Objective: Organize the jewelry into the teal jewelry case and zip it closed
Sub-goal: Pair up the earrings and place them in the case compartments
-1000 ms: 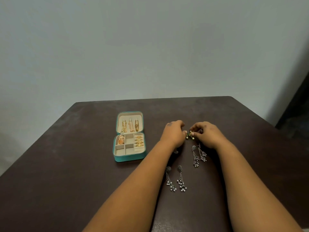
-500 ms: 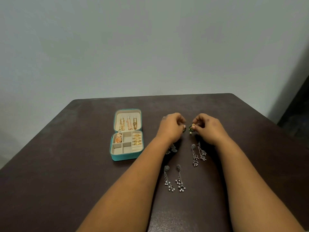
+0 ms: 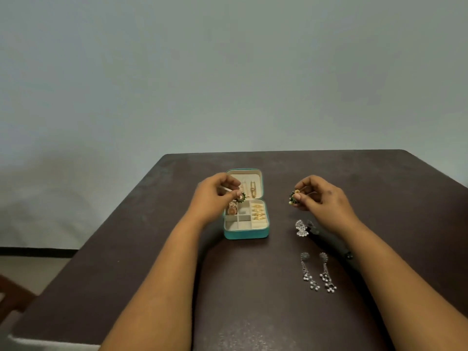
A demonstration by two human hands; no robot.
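Observation:
The teal jewelry case [image 3: 246, 234] lies open on the dark table [image 3: 141, 244], its lid standing up with gold earrings hung inside and gold rings in the right slots. My left hand [image 3: 215, 196] hovers over the case's back left, pinching a small green beaded earring [image 3: 241, 197]. Its match, a second green beaded earring [image 3: 293, 198], is held in my right hand [image 3: 321, 198] to the right of the case, above the table.
A small silver earring [image 3: 301, 228] lies below my right hand. Two long silver dangle earrings [image 3: 318, 272] lie side by side nearer to me. The table's left edge drops to the floor; a grey wall stands behind.
My hands have parted, each with one green earring. The left hand moved left over the open case; the right stayed to the case's right. The view has swung left.

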